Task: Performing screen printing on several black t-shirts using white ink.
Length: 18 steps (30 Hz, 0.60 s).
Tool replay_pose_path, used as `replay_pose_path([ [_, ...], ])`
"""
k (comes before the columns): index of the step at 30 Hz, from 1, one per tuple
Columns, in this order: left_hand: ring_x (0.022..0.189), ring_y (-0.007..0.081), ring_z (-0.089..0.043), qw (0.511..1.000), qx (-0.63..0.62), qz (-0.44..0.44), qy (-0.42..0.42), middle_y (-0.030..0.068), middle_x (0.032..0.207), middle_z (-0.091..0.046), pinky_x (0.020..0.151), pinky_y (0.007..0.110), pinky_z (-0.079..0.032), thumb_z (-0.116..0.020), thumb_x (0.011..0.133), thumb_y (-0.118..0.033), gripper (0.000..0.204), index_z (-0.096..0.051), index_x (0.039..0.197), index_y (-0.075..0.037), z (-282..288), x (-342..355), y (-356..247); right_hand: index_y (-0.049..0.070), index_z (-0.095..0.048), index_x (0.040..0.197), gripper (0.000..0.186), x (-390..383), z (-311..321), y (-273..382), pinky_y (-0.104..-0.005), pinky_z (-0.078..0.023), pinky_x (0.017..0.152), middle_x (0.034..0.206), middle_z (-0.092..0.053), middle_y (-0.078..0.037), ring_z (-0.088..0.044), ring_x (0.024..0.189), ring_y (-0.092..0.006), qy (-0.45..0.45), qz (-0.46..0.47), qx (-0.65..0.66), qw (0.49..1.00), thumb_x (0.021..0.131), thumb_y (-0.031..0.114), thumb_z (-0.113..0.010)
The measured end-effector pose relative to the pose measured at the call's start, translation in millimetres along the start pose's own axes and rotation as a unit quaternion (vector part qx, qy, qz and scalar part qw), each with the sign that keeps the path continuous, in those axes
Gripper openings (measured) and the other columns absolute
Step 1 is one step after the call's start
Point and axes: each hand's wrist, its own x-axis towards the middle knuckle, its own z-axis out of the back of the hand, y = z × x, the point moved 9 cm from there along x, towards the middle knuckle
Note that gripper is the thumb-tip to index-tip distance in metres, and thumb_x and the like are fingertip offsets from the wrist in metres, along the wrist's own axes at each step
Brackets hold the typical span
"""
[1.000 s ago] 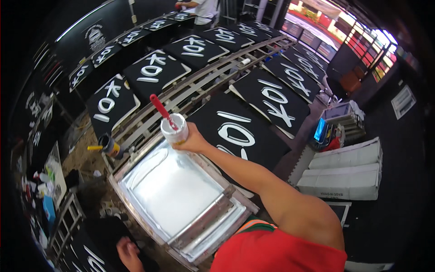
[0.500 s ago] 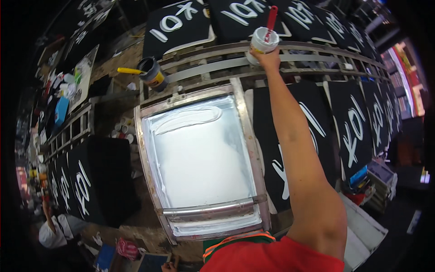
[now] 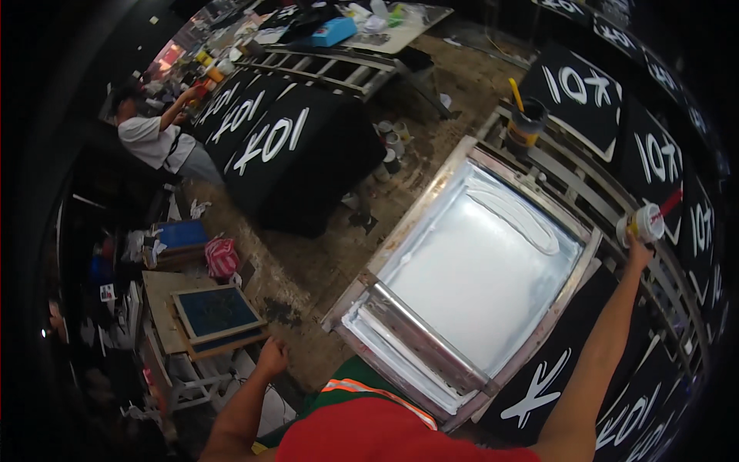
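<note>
My right hand [image 3: 640, 248] is wrapped round a white plastic tub [image 3: 650, 223] at the slatted rail on the right. A red-handled spatula [image 3: 671, 202] sticks out of the tub. Down at the lower left, my left hand [image 3: 272, 359] is loosely curled, apart from any object, with nothing visible in it. Between my arms lies a screen-printing frame [image 3: 454, 173], its mesh covered with white ink [image 3: 477, 269] and a thick looped ridge of ink near the far end. A metal squeegee [image 3: 419, 331] lies across the near end of the frame.
A dark tub [image 3: 525, 127] with a yellow handle stands beyond the frame. Black panels with white lettering [image 3: 577, 88] lie along the rails. Another person [image 3: 154, 138] works at the far left. A framed blue screen [image 3: 219, 312] rests on a stand near my left hand.
The view has swung to the left, so the frame now sits right of centre. My left hand and forearm show more fully. My right hand still grips the tub at the rail.
</note>
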Motion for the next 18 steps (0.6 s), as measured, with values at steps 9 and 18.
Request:
replay_pose_path([
  [9,0.101,0.0242,-0.071,0.875,-0.481,0.044,-0.026,0.0115,0.101,-0.074,0.088,0.037,-0.058,-0.065,0.102,-0.021,0.020,-0.069,0.108,-0.002,22.6,124.2,-46.3,-0.004,-0.060,0.127,0.043,-359.2,143.5,30.3,-0.0309,-0.050,0.093,0.118,-0.065,-0.011,-0.062,0.106,-0.0179,0.115,-0.006,0.252,0.961,0.099,0.027,-0.072],
  [18,0.105,0.0210,-0.067,0.524,-0.788,-0.143,0.288,0.0106,0.113,-0.069,0.093,0.033,-0.056,-0.063,0.100,-0.006,0.020,-0.064,0.120,-0.002,127.7,117.7,-261.5,-0.004,-0.064,0.120,0.024,-569.8,226.6,-27.2,-0.0266,-0.053,0.086,0.110,-0.070,-0.010,-0.066,0.095,-0.0140,0.173,-0.137,0.317,0.923,0.103,0.012,-0.063],
])
